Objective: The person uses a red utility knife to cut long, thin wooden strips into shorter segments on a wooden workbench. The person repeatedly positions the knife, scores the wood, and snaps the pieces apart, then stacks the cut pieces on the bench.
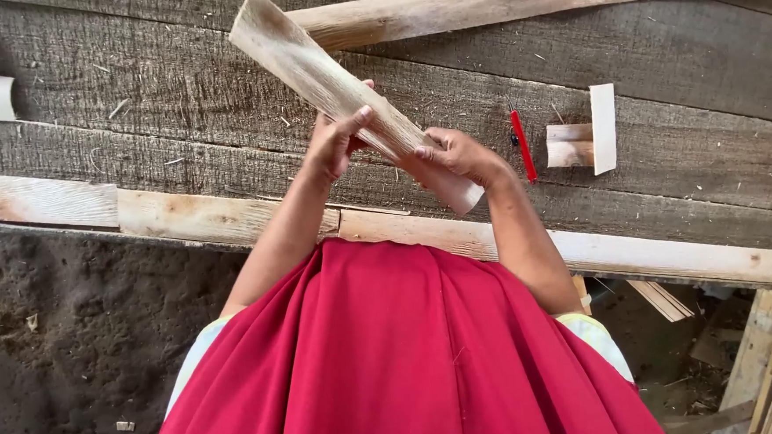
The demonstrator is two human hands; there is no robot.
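Head view, looking down. Both hands grip one long pale wooden slat (pixel 344 91), held tilted above a workbench (pixel 177 87) of dark grey planks, its upper end toward the top left. The left hand (pixel 336 142) is closed around the slat's middle from the left side; the right hand (pixel 458 154) is closed on it near the lower end. A red pencil (pixel 523 144) lies on the bench just right of the right hand. Two small wood blocks (pixel 586 136), touching in a T shape, rest farther right. A red cloth (pixel 393 357) fills the foreground.
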